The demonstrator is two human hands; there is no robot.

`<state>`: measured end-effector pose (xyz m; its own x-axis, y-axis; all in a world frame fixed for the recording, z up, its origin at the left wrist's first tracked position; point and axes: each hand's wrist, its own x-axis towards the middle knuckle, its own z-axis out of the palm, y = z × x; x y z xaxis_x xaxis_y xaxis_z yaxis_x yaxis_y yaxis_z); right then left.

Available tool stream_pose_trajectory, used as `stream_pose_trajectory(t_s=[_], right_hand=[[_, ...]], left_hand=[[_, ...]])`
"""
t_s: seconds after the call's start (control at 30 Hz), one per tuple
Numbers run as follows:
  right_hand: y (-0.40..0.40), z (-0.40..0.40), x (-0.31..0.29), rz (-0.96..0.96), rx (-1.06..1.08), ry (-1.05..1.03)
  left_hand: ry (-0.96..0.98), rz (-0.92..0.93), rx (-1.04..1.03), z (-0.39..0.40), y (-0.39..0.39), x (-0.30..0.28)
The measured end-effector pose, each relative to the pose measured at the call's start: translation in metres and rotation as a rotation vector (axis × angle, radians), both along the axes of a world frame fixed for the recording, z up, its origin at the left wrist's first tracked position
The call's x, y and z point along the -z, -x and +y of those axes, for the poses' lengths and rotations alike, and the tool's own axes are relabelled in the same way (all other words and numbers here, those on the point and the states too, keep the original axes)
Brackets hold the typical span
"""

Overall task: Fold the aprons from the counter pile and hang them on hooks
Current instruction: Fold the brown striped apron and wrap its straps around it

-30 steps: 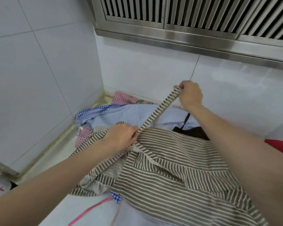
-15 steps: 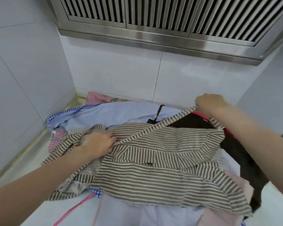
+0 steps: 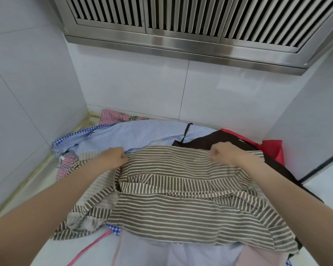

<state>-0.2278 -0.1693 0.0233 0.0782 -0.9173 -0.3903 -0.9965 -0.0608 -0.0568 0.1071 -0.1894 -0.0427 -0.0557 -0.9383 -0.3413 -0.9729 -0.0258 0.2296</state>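
The striped apron (image 3: 181, 198) lies spread on top of the pile, its long axis running left to right. The left hand (image 3: 114, 157) and right hand (image 3: 222, 153) each pinch its far edge, equally near, so the fold would come toward the person.

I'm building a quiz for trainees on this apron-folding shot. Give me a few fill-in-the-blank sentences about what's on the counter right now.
1. The apron held by both hands has a ____ pattern.
2. The left hand and right hand each grip its far ____.
3. The light blue checked cloth lies ____ the striped one.
4. The slatted panel above the wall tiles is made of ____.

Missing words: striped; edge; behind; metal
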Motion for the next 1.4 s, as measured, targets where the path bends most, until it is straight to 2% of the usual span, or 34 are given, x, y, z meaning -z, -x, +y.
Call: stream_pose_trajectory(t_s=[0.13,0.23,0.27,0.33,0.4,0.47,0.5,0.6,0.67,0.8,0.87,0.93,1.0,1.03,1.07,1.17,1.23,1.27,1.3,1.33,1.4], right_hand=[[-0.019,-0.021,0.025,-0.018,0.002,-0.05],[-0.024,-0.032,0.046,0.052,-0.01,-0.065],[-0.024,-0.033,0.051,0.054,-0.03,-0.033],[-0.018,-0.037,0.06,0.1,-0.077,0.057],[-0.006,-0.043,0.06,0.157,-0.11,0.135],[0.011,-0.05,0.062,0.107,-0.069,0.128],[0.017,-0.053,0.061,0.089,-0.031,0.07],[0.021,-0.057,0.064,0.116,-0.03,-0.06],[0.025,-0.062,0.065,0.113,-0.066,0.012],[0.054,-0.079,0.046,-0.043,0.055,0.131],[0.062,-0.081,0.04,0.021,0.115,0.157],[0.056,-0.077,0.043,0.171,0.124,0.149],[0.038,-0.071,0.045,0.315,0.069,0.195],[0.027,-0.068,0.046,0.319,0.029,0.251],[0.014,-0.064,0.048,0.242,-0.015,0.302],[-0.033,-0.033,0.055,-0.241,-0.272,0.269],[-0.06,-0.005,0.063,-0.306,-0.495,0.176],[-0.068,0.007,0.07,-0.267,-0.554,0.133],[-0.071,0.014,0.077,-0.206,-0.581,0.096],[-0.071,0.019,0.084,-0.154,-0.579,0.059],[-0.066,0.018,0.088,-0.189,-0.478,-0.005]], left_hand=[[-0.031,-0.027,-0.051,-0.003,0.016,0.007],[-0.106,0.116,-0.185,-0.011,0.017,0.013],[-0.142,0.249,-0.268,-0.016,0.015,0.017],[-0.231,0.646,-0.478,-0.023,0.013,0.019],[-0.259,0.982,-0.588,-0.027,0.01,0.012],[-0.258,1.188,-0.614,-0.033,0.007,0.002],[-0.249,1.231,-0.615,-0.035,0.005,-0.001],[-0.248,1.182,-0.608,-0.039,0.003,0.002],[-0.231,1.149,-0.597,-0.039,0.004,0.008],[-0.153,1.129,-0.561,-0.042,0.005,0.014],[-0.127,1.083,-0.524,-0.041,0.014,0.019],[-0.085,0.996,-0.494,-0.044,0.022,0.023],[-0.03,0.804,-0.4,-0.047,0.028,0.023],[-0.004,0.669,-0.324,-0.049,0.03,0.021],[0.014,0.511,-0.239,-0.049,0.033,0.019],[0.13,0.026,-0.005,-0.034,0.049,0.012],[0.278,-0.155,0.111,-0.015,0.058,0.011],[0.373,-0.168,0.179,-0.006,0.059,0.01],[0.448,-0.106,0.262,0.001,0.057,0.011],[0.438,0.015,0.351,0.009,0.052,0.012],[0.192,0.217,0.52,0.02,0.043,0.013]])
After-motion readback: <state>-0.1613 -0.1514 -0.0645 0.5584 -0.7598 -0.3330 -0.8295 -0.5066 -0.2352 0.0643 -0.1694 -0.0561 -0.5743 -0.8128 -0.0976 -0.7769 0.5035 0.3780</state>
